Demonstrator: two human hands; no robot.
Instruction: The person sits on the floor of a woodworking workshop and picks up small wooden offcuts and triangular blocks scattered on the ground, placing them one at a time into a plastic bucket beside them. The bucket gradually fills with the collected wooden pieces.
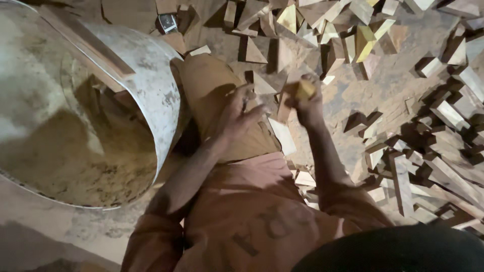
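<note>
My right hand [305,103] is closed around a small wood block [304,89], yellowish top face showing above my fingers, a longer brown piece [284,107] hanging just below the grip, touching the hand. Block sits out in front of me, above the floor, near centre of view. My left hand [237,113] is just beside it, fingers spread loosely and half curled, holding nothing I can make out; it hovers over my knee [209,85], which is bent up in tan trousers. A narrow gap separates the two hands.

Floor [383,85] is dusty, with a bare patch right of my right hand, the only open room close by. Beyond it, offcuts [433,151] are heaped thick along the right side, edges pointing every way, and more triangular and wedge scraps [302,25] crowd the top. A pale slat [282,136] lies just under my right wrist, by my thigh.

On the left, a big round drum [151,90] with a scuffed white rim lies close against my knee, its opening full of sawdust [75,146]; a plank [85,45] rests across its upper edge. My orange shirt [252,211] fills the bottom.
</note>
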